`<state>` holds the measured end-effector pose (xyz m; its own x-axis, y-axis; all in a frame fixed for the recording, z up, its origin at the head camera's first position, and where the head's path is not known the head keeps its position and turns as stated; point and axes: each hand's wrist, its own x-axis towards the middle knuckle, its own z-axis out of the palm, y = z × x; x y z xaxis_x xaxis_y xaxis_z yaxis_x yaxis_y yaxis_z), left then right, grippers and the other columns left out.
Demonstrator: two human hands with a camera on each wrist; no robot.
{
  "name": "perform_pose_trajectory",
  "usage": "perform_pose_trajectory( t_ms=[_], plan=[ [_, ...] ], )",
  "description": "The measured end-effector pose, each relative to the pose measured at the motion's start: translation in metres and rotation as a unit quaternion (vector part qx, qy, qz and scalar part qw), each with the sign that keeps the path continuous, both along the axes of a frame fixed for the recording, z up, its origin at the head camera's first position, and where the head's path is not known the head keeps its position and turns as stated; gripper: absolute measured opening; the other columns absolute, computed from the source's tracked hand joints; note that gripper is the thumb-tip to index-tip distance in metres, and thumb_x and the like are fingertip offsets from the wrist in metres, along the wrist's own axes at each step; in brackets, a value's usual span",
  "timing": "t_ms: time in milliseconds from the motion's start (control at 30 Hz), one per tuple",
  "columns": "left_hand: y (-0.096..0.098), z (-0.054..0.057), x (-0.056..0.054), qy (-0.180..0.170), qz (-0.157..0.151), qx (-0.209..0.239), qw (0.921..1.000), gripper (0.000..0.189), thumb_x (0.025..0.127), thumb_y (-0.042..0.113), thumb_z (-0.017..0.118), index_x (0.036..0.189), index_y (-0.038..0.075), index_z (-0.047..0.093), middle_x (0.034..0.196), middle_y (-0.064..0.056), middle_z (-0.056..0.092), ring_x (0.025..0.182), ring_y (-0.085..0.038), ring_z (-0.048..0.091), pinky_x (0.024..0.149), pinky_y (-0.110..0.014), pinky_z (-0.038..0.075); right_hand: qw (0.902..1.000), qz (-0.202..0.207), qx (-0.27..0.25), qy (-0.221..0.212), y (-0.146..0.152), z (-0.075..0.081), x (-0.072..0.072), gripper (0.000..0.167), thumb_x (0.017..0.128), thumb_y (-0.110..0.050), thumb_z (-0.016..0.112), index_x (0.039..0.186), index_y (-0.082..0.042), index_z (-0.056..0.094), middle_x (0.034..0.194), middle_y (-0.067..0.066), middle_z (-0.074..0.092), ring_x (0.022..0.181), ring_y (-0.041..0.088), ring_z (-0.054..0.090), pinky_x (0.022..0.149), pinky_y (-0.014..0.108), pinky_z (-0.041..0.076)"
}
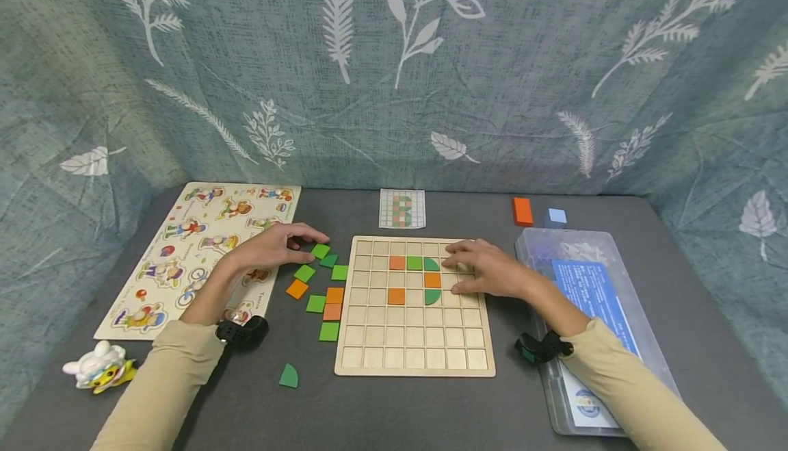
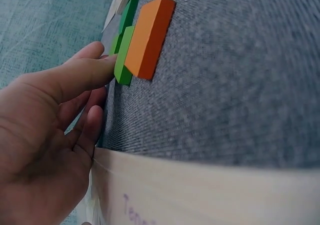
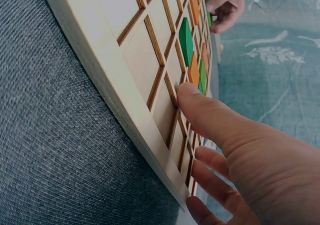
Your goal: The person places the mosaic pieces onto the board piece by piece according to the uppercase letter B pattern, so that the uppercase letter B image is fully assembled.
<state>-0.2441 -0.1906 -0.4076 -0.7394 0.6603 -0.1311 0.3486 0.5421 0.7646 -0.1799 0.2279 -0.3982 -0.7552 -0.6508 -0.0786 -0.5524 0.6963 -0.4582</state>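
My left hand (image 1: 277, 244) is over the loose tiles left of the wooden grid board (image 1: 415, 357). Its thumb and fingertips are beside a light green square tile (image 1: 320, 250); contact is unclear. Close by lie a dark green quarter-circle tile (image 1: 329, 261), an orange tile (image 1: 297, 289) and several more green and orange squares. My right hand (image 1: 489, 269), fingers spread and holding nothing, is at the board's right side. Set in the grid are an orange square (image 1: 397, 263), a green square (image 1: 414, 263), a quarter-circle (image 1: 433, 297) and several others. Behind the board lies a pattern card (image 1: 402, 209).
A picture puzzle board (image 1: 203, 246) lies at left, with a small toy figure (image 1: 101, 367) in front. At right is a clear plastic case (image 1: 566, 410); behind it stand an orange block (image 1: 522, 211) and a blue block (image 1: 556, 217). One quarter-circle tile (image 1: 289, 376) lies near the front.
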Motion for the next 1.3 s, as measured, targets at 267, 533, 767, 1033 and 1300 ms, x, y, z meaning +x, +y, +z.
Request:
perform_pose_trajectory(
  t_ms=[267, 533, 767, 1033, 1300],
  plan=[
    [0.003, 0.0, -0.004, -0.002, 0.02, 0.011, 0.9997, 0.036, 0.093, 0.012, 0.064, 0.128, 0.004, 0.062, 0.118, -0.018, 0.064, 0.101, -0.022, 0.061, 0.08, -0.027, 0.049, 1.0, -0.005, -0.005, -0.007, 0.005, 0.0, 0.0, 0.047, 0.087, -0.029, 0.072, 0.126, -0.006, 0.064, 0.143, 0.02, 0.049, 0.132, 0.041, 0.045, 0.109, 0.061, 0.031],
    [0.05, 0.012, 0.013, 0.041, 0.026, 0.043, 0.9979, 0.024, 0.09, 0.014, 0.069, 0.113, 0.008, 0.071, 0.11, -0.012, 0.064, 0.086, -0.011, 0.059, 0.075, -0.028, 0.05, 0.9999, -0.003, -0.004, -0.01, 0.004, 0.0, 0.0, 0.047, 0.087, -0.03, 0.072, 0.127, -0.007, 0.063, 0.144, 0.02, 0.049, 0.132, 0.04, 0.044, 0.109, 0.06, 0.031],
    [0.109, 0.026, 0.036, 0.093, -0.092, 0.007, 0.9914, 0.015, 0.087, 0.012, 0.07, 0.102, 0.011, 0.074, 0.107, -0.007, 0.064, 0.09, -0.016, 0.063, 0.08, -0.027, 0.054, 1.0, 0.001, -0.007, -0.006, 0.001, 0.0, 0.001, 0.046, 0.087, -0.031, 0.071, 0.127, -0.008, 0.064, 0.144, 0.019, 0.049, 0.128, 0.04, 0.047, 0.1, 0.055, 0.041],
    [0.133, 0.028, 0.039, 0.131, -0.133, -0.058, 0.9807, 0.014, 0.086, 0.007, 0.068, 0.098, 0.01, 0.076, 0.101, -0.003, 0.066, 0.084, -0.014, 0.058, 0.074, -0.021, 0.047, 0.9999, -0.004, -0.011, -0.004, 0.001, 0.003, 0.0, 0.046, 0.087, -0.03, 0.072, 0.126, -0.008, 0.064, 0.143, 0.019, 0.049, 0.126, 0.04, 0.048, 0.098, 0.054, 0.042],
    [0.137, 0.028, 0.043, 0.135, -0.135, -0.082, 0.9781, 0.015, 0.086, 0.007, 0.068, 0.098, 0.01, 0.076, 0.1, -0.002, 0.065, 0.079, -0.014, 0.052, 0.07, -0.02, 0.04, 0.9999, -0.004, -0.01, -0.009, 0.0, 0.001, 0.0, 0.046, 0.087, -0.031, 0.072, 0.126, -0.008, 0.064, 0.143, 0.019, 0.049, 0.128, 0.04, 0.047, 0.1, 0.054, 0.041]
  ],
)
